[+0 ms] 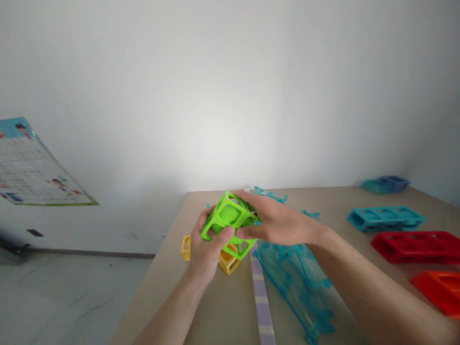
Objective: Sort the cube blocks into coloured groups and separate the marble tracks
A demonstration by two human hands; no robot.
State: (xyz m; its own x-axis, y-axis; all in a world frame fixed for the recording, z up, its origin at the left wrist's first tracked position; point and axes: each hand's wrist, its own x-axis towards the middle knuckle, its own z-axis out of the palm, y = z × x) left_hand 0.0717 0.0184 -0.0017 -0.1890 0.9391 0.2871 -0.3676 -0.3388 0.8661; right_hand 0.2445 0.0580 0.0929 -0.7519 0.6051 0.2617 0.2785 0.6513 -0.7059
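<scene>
A bright green cube (230, 215) built of open square frames is held above the table between both hands. My left hand (205, 251) grips its near left edge from below, fingers curled round a frame. My right hand (276, 223) covers its right side, thumb and fingers closed on the frames. Just under the cube, a yellow frame cube (228, 261) rests on the beige table (223, 311), with a yellow square piece (186, 247) at its left.
A pile of clear blue frame pieces (294, 273) lies right of the hands, beside a lilac strip (261, 302). Further right lie a teal block (386, 218), a red block (417, 247) and an orange block (440, 287). A poster (32, 170) hangs on the left wall.
</scene>
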